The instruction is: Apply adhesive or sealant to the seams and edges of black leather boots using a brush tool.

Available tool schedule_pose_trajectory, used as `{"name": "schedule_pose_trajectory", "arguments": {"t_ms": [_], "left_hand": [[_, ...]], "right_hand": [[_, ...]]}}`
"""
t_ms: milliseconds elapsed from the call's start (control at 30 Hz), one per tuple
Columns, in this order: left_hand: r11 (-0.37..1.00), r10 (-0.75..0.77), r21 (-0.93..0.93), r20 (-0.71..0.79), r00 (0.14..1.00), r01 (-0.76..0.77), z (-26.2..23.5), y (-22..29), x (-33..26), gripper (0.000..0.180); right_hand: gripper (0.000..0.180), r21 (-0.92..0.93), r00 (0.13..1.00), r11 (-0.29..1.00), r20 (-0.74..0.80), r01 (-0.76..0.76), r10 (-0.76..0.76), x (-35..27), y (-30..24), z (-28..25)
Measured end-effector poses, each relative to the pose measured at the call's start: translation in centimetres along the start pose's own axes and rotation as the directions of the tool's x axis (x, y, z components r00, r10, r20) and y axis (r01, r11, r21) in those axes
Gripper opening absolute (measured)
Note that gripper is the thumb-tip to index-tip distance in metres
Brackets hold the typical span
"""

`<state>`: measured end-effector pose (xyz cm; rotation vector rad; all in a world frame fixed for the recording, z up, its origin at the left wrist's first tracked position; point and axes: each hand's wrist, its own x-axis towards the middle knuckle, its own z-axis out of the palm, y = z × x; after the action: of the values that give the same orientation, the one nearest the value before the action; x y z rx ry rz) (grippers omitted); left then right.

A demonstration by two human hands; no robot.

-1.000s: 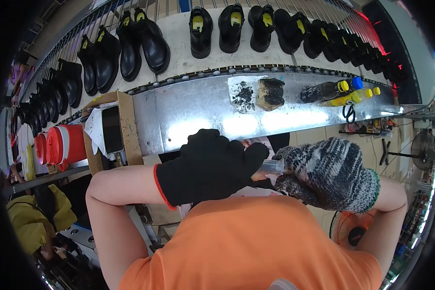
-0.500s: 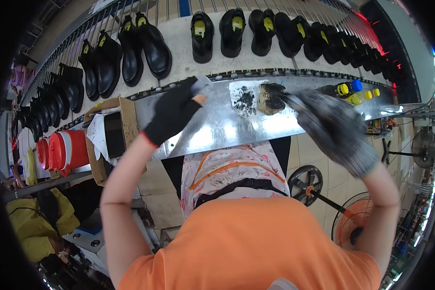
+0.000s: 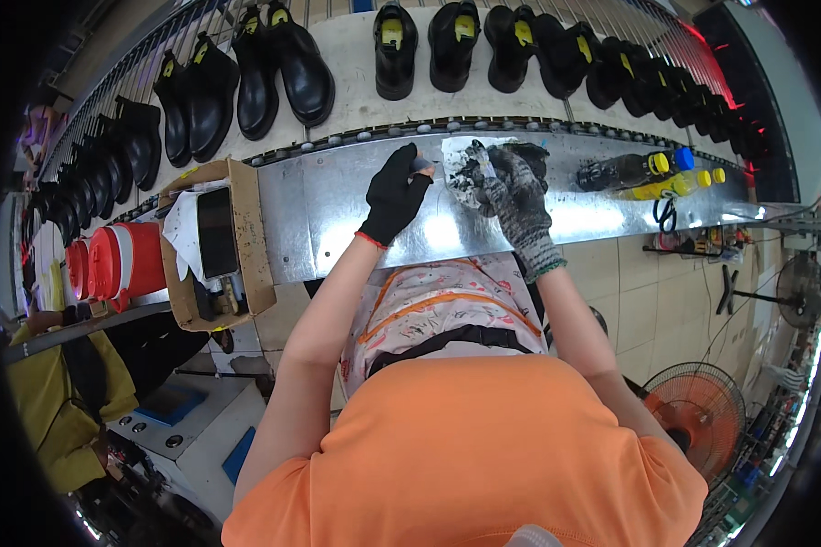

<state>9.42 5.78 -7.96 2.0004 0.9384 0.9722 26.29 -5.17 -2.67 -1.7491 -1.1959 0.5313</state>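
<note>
My left hand, in a black glove with bare fingertips, is closed over the metal ledge. A small grey piece shows at its fingertips; its kind is unclear. To the right of it, my right hand, in a stained grey knitted glove, is closed around a slim pale-handled tool. The tool's tip is over a white sheet smeared with black. Behind the right hand's fingers, a dark blackened pad is partly hidden.
Black ankle boots stand in rows on the pale belt beyond the ledge. Bottles lie at the right, near black scissors. A cardboard box holding a phone and red jugs are at the left.
My right hand has swung left from beside the bottles to the smeared sheet. My left hand has moved right, closer to it.
</note>
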Motion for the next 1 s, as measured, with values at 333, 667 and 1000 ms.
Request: {"name": "schedule_pose_trajectory", "arguments": {"t_ms": [333,667,1000], "left_hand": [[0.997,-0.070,0.033,0.205,0.976,0.064,0.4,2.8,1.4,0.046],[0.972,0.143,0.155,0.206,0.968,-0.177,-0.5,3.5,2.1,0.040],[0.983,0.168,-0.006,0.420,0.892,-0.182,0.2,5.4,4.7,0.028]], "right_hand": [[0.031,-0.225,0.951,0.927,0.150,0.301,-0.272,0.4,-4.2,-4.0],[0.031,-0.438,0.903,0.796,0.298,0.418,-0.310,1.5,-4.8,-5.4],[0.029,-0.229,0.926,0.916,0.270,0.329,-0.265,2.9,-6.1,-6.6]]}}
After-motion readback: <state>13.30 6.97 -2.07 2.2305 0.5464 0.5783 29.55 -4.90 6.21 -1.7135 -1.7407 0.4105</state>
